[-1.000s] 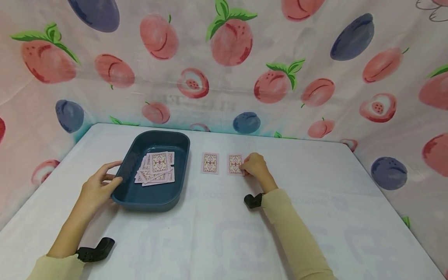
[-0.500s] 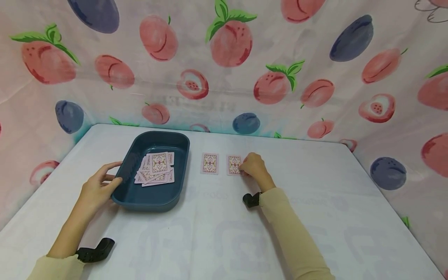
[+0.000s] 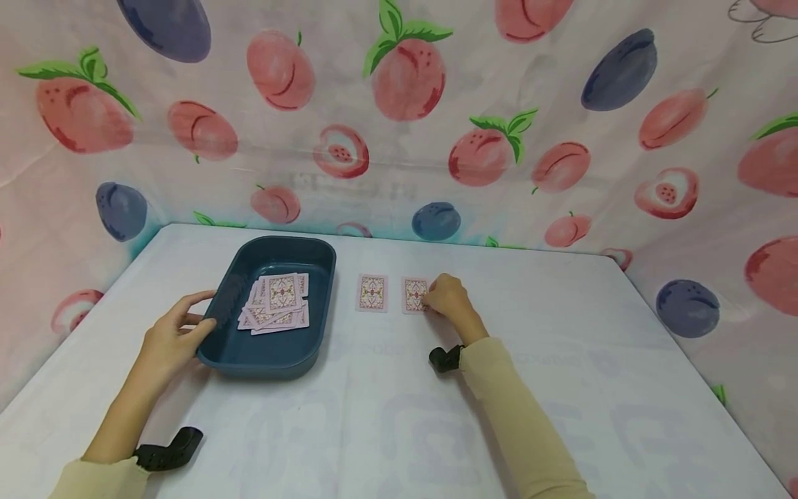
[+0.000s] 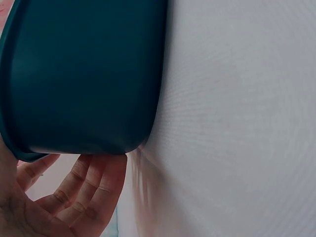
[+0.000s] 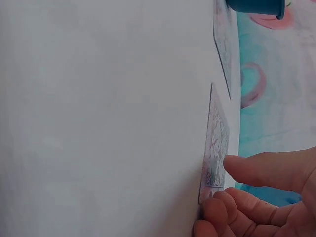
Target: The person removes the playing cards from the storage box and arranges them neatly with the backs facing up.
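Where the right hand overlaps, one card is partly hidden.

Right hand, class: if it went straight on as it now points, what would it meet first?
The right hand would first meet the nearer playing card, which it seems to be touching, though depth there is unclear.

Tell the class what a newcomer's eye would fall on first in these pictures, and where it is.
Probably the backdrop first, with its big red and blue fruit rising behind the white table. Next comes the dark blue tray at the left, holding a loose pile of cards, the left hand at its rim. Right of it lie two single cards, the right hand at the farther one.
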`<move>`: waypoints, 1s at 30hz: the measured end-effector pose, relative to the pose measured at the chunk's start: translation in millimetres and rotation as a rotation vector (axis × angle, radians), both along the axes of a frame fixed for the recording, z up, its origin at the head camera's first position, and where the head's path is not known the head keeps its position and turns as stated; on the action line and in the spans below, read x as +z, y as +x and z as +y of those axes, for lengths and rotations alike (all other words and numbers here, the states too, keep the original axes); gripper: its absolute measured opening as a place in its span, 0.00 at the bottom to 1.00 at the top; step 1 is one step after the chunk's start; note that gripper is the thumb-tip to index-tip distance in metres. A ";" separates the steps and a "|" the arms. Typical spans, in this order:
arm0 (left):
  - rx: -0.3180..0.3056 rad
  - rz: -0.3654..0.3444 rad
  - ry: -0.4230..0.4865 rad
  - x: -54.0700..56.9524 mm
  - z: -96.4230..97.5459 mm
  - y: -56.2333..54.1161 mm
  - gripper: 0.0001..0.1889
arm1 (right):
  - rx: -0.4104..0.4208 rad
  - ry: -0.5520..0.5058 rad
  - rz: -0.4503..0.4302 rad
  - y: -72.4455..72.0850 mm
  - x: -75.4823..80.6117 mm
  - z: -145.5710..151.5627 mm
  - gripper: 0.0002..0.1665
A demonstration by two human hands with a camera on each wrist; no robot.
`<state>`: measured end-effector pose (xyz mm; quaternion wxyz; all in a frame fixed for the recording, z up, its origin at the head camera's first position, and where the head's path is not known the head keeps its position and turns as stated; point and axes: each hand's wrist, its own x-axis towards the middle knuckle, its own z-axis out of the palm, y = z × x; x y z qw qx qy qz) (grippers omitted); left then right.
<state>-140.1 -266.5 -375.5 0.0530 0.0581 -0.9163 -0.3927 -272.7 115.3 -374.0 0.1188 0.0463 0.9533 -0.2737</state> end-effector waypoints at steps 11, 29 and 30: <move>0.001 -0.015 0.009 -1.4 0.0 0.6 0.26 | 0.040 -0.086 0.020 6.6 10.8 -17.6 0.21; 0.002 0.001 0.005 -0.2 0.0 0.1 0.26 | 0.272 -0.271 0.177 34.1 45.7 -91.2 0.19; 0.003 0.003 0.005 -0.2 0.0 0.1 0.26 | 0.279 -0.281 0.186 35.5 47.3 -95.5 0.19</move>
